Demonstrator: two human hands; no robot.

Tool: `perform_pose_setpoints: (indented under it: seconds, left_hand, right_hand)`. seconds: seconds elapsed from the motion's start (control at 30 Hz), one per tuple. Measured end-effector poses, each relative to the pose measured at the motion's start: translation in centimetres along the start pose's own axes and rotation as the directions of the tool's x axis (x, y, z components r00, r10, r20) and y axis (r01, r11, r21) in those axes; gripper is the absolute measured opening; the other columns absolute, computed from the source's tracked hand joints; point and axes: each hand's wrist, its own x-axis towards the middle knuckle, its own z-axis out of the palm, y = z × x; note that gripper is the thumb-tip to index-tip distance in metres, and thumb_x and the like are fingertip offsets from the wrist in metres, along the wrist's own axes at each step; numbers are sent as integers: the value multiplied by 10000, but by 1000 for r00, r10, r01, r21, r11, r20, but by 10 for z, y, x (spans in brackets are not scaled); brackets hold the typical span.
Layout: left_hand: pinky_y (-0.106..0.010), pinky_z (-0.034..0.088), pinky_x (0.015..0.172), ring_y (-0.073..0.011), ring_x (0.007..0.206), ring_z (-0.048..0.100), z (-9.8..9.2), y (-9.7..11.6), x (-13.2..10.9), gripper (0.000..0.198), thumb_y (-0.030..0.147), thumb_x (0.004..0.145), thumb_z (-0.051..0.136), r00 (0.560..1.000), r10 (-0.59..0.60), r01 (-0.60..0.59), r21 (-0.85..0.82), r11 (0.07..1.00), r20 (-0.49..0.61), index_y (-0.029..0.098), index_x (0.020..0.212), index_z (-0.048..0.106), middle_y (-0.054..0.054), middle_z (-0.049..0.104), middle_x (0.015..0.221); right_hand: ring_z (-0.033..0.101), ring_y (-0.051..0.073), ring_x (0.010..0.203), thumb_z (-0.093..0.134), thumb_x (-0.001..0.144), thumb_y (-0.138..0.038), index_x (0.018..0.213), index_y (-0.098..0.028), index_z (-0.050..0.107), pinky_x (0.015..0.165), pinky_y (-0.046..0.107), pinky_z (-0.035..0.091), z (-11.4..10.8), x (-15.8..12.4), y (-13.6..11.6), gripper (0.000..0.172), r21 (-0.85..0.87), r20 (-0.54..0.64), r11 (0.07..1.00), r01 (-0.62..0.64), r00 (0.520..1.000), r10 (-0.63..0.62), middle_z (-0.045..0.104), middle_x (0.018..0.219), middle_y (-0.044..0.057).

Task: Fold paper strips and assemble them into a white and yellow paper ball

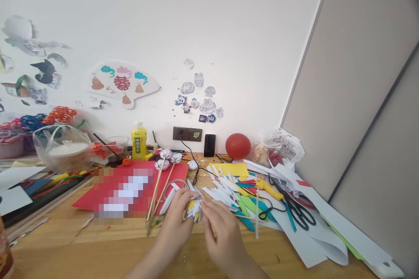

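Between my two hands is a small cluster of folded white and yellow paper (195, 210), low over the front of the table. My left hand (178, 213) pinches its left side with curled fingers. The fingers of my right hand (222, 226) close on its right side, and the fingertips are partly hidden. A thin wooden stick (246, 216) sticks out to the right behind my right hand; whether it joins the paper cannot be seen. Just beyond my hands lie loose white paper strips (222, 194). Several white paper flowers on sticks (163, 164) rest on red paper (134, 183) to the left.
On the right are a yellow glue gun (270, 188) with its cord, black scissors (299, 213) and curled white paper sheets (314, 244). Along the wall stand a yellow bottle (139, 141), a phone (210, 145) and a red balloon (238, 146). A plastic bag (65, 148) sits at left.
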Motion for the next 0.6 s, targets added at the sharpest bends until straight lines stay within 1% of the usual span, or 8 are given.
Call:
perform_pose_setpoints:
  seconds: [0.1,0.17,0.23,0.3,0.33,0.37,0.47,0.6]
  left_hand:
    - [-379,428,864,-209,974,503,0,0,-1,495,-18,491,336,999,14,-13,20,1000,-30,202,891,530,-45,524,954]
    - [-378,427,867,-215,991,494,0,0,-3,510,-20,496,342,999,26,-25,35,999,-35,203,915,529,-49,517,977]
    - [-372,428,863,-218,996,488,1,0,-4,510,-21,519,353,999,47,-46,50,998,-12,201,943,526,-56,504,992]
    - [-363,430,856,-216,997,481,1,1,-5,499,-25,549,362,998,62,-64,69,996,24,200,965,519,-63,483,1005]
    - [-359,430,853,-215,997,479,1,2,-5,492,-27,562,364,997,66,-69,81,994,37,200,971,517,-65,473,1009]
    - [-357,430,851,-214,997,477,1,2,-5,483,-28,572,365,997,67,-71,94,993,45,199,971,517,-67,465,1011]
    - [-357,431,844,-215,988,478,0,4,-6,461,-30,591,372,996,71,-78,127,989,59,200,962,522,-69,454,1009]
    - [-347,444,820,-213,956,492,0,3,-7,429,-26,602,386,994,84,-93,133,987,70,207,932,531,-67,455,1003]
  right_hand:
    - [534,242,1027,427,756,-70,1161,-107,475,814,396,485,1,-3,-9,410,-111,2,989,94,995,-95,596,1089,151]
    - [552,247,991,425,768,-86,1141,-118,493,780,397,497,0,-2,-11,381,-114,-18,991,77,997,-79,613,1053,144]
    - [589,222,881,429,787,-113,1084,-152,527,722,373,511,-1,0,-11,315,-48,-48,997,-65,997,63,644,948,109]
    - [594,194,794,449,795,-142,1017,-184,554,689,347,511,-3,4,-7,249,31,-58,975,-221,973,223,647,852,68]
    - [588,189,787,461,792,-150,996,-191,561,691,343,507,-3,6,-6,231,55,-49,965,-256,965,259,642,840,60]
    - [580,191,801,471,785,-153,988,-191,564,703,346,501,-4,7,-4,226,64,-35,965,-254,966,257,636,856,61]
    - [553,206,863,462,773,-135,985,-179,565,729,358,487,-5,7,-4,239,41,7,986,-164,986,164,606,938,85]
    - [551,221,849,413,794,-128,1057,-152,541,711,381,493,-2,3,-9,293,-79,25,996,-47,998,49,589,938,112]
